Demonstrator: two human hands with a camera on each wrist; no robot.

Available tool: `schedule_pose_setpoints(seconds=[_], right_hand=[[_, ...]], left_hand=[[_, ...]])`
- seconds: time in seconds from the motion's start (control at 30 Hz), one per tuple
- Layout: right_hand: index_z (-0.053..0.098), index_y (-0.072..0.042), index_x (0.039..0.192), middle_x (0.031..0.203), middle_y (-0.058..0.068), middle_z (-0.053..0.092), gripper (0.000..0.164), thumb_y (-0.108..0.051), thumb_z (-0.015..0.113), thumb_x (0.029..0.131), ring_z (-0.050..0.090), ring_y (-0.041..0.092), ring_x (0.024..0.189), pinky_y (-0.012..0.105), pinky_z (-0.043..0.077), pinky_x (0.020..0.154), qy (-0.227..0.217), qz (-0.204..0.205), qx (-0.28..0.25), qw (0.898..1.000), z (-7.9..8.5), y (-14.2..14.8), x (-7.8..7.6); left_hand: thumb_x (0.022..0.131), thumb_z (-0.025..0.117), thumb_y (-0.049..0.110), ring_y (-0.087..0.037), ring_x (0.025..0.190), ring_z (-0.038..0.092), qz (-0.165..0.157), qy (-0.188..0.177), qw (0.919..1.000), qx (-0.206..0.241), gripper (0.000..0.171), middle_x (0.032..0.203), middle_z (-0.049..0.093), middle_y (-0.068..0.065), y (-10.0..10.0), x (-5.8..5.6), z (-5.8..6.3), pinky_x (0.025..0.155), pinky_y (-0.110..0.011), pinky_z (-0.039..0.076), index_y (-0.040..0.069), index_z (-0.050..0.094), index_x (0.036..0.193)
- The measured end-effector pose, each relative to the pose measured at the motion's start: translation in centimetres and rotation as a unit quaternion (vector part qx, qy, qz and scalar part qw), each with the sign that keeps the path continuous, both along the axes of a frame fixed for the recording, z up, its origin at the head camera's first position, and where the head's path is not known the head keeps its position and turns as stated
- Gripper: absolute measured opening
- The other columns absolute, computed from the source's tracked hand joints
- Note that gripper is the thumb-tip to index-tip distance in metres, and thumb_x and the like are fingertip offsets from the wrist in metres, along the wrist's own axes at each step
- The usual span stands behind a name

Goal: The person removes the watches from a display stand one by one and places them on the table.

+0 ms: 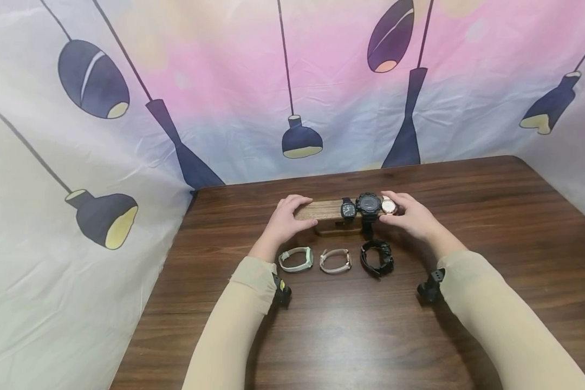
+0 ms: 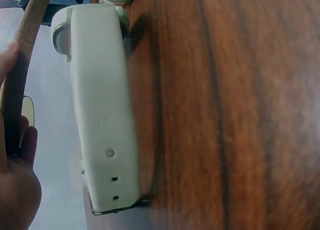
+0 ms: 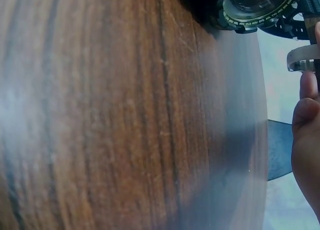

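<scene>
In the head view a wooden watch stand bar (image 1: 324, 210) spans between my hands. My left hand (image 1: 284, 219) grips its left end, thumb in front and fingers behind. The right hand (image 1: 414, 216) holds the right end, beside a watch with a pale dial (image 1: 389, 206). Also on the bar are a square black watch (image 1: 348, 209) and a large round black watch (image 1: 369, 203). Nearer me on the table lie a mint green watch (image 1: 302, 260), a light-strapped watch (image 1: 336, 261) and a chunky black watch (image 1: 380, 259). Whether the stand touches the table I cannot tell.
The dark wooden table (image 1: 351, 336) extends on all sides of the stand. Behind it hangs a pastel curtain (image 1: 244, 92) printed with lamps. Small black wrist cameras are strapped at both sleeves; the left camera (image 1: 283, 292) sits near the mint watch.
</scene>
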State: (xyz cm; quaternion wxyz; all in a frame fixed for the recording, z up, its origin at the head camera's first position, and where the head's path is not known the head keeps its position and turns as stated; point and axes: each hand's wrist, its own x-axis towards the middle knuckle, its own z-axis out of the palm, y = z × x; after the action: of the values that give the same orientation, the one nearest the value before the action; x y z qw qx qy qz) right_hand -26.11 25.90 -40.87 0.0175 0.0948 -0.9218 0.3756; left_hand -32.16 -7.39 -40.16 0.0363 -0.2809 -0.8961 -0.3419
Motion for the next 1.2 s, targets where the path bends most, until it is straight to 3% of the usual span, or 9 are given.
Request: schedule_pose_setpoints(seconds=[0.6,0.83,1.2], right_hand=[[0.037,-0.011,0.144,0.137,0.019,0.037,0.075,-0.039,0.07,0.083,0.051,0.031,0.103,0.048,0.038,0.088,0.004,0.011,-0.006,1.0,0.27,0.03,-0.36],[0.036,-0.009,0.145,0.133,0.021,0.04,0.078,-0.038,0.072,0.082,0.053,0.031,0.1,0.049,0.039,0.088,0.015,0.016,0.008,1.0,0.48,0.04,-0.41],[0.026,-0.007,0.148,0.139,0.025,0.029,0.081,-0.031,0.07,0.085,0.051,0.034,0.104,0.047,0.04,0.089,0.0,0.033,-0.028,0.999,0.14,0.28,-0.55]], left_hand=[[0.082,0.072,0.039,-0.025,0.125,0.039,-0.013,-0.013,0.9993,-0.034,0.061,0.135,0.048,-0.003,-0.24,-0.03,0.26,0.102,-0.042,0.033,0.016,0.052,0.135],[0.084,0.069,0.041,-0.023,0.125,0.039,-0.009,-0.025,0.9986,-0.046,0.058,0.136,0.046,-0.001,-0.25,0.12,0.56,0.101,-0.042,0.033,0.02,0.052,0.135],[0.085,0.068,0.039,-0.024,0.126,0.038,-0.016,-0.027,0.9985,-0.046,0.057,0.137,0.046,-0.001,-0.11,0.27,0.8,0.102,-0.042,0.033,0.018,0.051,0.135]])
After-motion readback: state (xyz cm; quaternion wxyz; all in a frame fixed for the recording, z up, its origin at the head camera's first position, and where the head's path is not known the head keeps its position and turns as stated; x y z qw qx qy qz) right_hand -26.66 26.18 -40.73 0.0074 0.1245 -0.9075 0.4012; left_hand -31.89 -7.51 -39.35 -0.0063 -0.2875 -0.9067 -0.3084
